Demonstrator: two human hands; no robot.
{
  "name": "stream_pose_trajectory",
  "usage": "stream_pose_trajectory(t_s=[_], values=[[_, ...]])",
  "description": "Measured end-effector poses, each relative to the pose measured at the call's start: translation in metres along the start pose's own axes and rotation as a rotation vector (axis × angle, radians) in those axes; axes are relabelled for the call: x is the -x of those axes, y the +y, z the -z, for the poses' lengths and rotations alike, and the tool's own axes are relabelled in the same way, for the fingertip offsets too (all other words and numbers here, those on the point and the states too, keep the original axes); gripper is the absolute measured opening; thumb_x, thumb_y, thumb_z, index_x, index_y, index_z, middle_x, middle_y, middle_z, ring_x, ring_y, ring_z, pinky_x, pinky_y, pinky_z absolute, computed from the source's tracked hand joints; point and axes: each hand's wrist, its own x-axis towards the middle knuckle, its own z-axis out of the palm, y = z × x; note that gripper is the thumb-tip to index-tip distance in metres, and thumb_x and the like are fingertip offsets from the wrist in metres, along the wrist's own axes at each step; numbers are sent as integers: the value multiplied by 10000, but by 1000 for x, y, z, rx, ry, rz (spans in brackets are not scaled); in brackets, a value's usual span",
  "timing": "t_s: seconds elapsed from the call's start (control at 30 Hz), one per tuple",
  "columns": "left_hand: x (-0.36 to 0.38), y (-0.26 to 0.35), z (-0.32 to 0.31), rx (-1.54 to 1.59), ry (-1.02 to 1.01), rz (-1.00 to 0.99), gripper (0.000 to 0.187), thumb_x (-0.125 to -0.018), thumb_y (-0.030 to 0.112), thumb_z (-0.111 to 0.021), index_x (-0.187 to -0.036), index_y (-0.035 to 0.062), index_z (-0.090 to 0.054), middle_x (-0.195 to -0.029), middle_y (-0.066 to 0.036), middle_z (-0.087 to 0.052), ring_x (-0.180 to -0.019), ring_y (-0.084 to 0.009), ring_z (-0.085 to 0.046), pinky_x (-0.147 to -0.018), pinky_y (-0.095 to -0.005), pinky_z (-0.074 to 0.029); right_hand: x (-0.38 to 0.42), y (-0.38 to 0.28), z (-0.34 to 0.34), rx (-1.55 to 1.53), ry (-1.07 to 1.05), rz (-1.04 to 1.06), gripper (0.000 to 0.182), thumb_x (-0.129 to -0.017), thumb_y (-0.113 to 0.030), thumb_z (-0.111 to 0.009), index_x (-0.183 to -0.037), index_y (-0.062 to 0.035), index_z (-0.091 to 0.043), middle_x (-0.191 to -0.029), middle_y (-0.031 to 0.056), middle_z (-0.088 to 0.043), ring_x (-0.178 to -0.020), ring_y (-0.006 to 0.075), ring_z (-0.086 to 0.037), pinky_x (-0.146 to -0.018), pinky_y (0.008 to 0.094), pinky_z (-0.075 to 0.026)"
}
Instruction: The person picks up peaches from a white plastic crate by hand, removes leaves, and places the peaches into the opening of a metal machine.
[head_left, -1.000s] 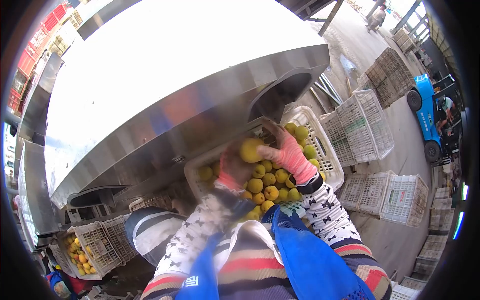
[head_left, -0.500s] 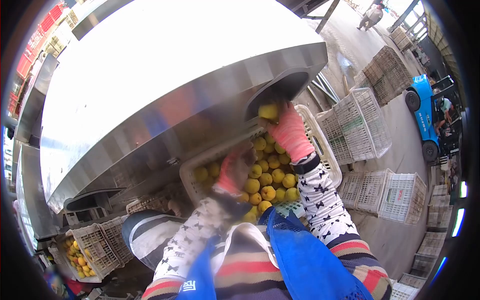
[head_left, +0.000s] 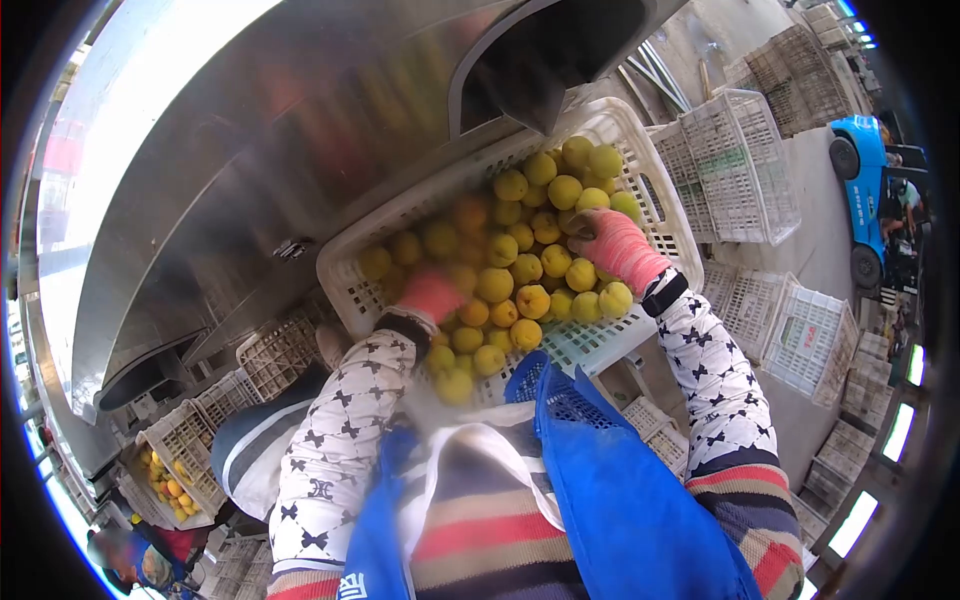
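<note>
A white plastic crate (head_left: 345, 290) stands before me, holding many yellow peaches (head_left: 494, 285), some with an orange blush. My right hand (head_left: 615, 245), in a pink glove with dark fingertips, is among the peaches at the crate's right side. Its fingers are curled down against the fruit, and what lies under them is hidden. In the left part of the crate is my left hand (head_left: 432, 296), also in a pink glove. Motion smears its fingers and the peaches around it, so its grip does not show.
A metal sorting table (head_left: 270, 150) with a dark chute opening (head_left: 550, 70) overhangs the crate's far side. Stacked white crates (head_left: 740, 170) stand at right, near a blue forklift (head_left: 858, 190) with a person. A crate of peaches (head_left: 180, 480) sits lower left, near another person (head_left: 150, 560).
My right hand has come down from the chute opening, where it was at a peach, into the crate. My left hand has shifted left and down. The view has tilted down towards the crate.
</note>
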Motion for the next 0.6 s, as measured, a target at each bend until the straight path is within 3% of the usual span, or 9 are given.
stream_pose_trajectory(t_s=[0.03, 0.13, 0.2, 0.27, 0.33, 0.43, 0.5, 0.53, 0.6], values=[[9, 11, 1, -210, -50, -31, 637, -770, 385, -760, -1298, 73, -586, -1303, -158, -588, -1226, -259, -549, -987, -400, -457, 0, -1, -3, 43, -56, -40, 303, -832, -242, -687, -1076, -63, -701, -1039, 186, -682, -979, 347, -659, -857, 395, -528], [-13, 2, -41, -275, 75, -44, 625, -762, 349, -749, -1293, 71, -574, -1388, -156, -529, -1234, -321, -541, -997, -425, -456, -16, -8, -41, 390, -268, -75, 346, -832, -246, -692, -1115, -47, -695, -1038, 159, -706, -996, 333, -673, -842, 381, -537], [-17, 5, -41, -353, 71, -19, 614, -759, 340, -741, -1287, 78, -569, -1374, -147, -540, -1238, -317, -538, -1003, -429, -455, -23, -17, -77, 584, -576, -155, 353, -836, -269, -666, -1119, -61, -704, -1065, 153, -707, -1020, 347, -664, -804, 424, -553], [-21, 19, -19, -360, -58, 7, 616, -756, 341, -736, -1290, 91, -559, -1367, -138, -543, -1249, -314, -529, -1012, -430, -451, -9, -9, -117, 683, -635, 41, 270, -859, -218, -643, -1060, -55, -722, -1064, 157, -701, -993, 353, -678, -762, 448, -567], [-9, 47, 30, -283, -316, 48, 633, -750, 355, -734, -1302, 111, -541, -1367, -129, -537, -1265, -310, -513, -1024, -430, -443, -5, 13, -175, 716, -457, -76, 223, -856, -167, -633, -1023, -52, -725, -1067, 176, -689, -969, 361, -683, -741, 463, -569], [-20, 48, 4, -112, -123, -16, 635, -771, 397, -711, -1320, 128, -541, -1323, -144, -567, -1249, -310, -527, -1028, -424, -441, 4, 18, -183, 706, -383, -34, 199, -865, -122, -603, -1011, -49, -716, -1059, 206, -666, -935, 365, -685, -721, 463, -565], [-17, 53, -15, -278, -65, -20, 658, -773, 450, -703, -1323, 124, -546, -1333, -160, -559, -1241, -319, -532, -1027, -425, -439, 10, 19, -169, 697, -321, 62, 206, -875, -125, -583, -1022, -50, -707, -1044, 222, -653, -915, 362, -685, -718, 459, -559], [-14, 53, -21, -358, -39, -14, 672, -775, 477, -700, -1325, 122, -548, -1337, -168, -554, -1237, -323, -534, -1027, -426, -438, 19, 19, -168, 692, -261, 114, 215, -879, -138, -576, -1029, -52, -703, -1034, 227, -650, -907, 359, -684, -720, 459, -555], [-14, 45, -27, -182, -86, 37, 740, -775, 527, -700, -1367, 122, -517, -1395, -170, -511, -1261, -317, -520, -1042, -421, -427, 23, 27, -171, 676, -215, 145, 240, -893, -164, -561, -1069, -62, -687, -1032, 231, -640, -894, 359, -682, -722, 457, -548]])
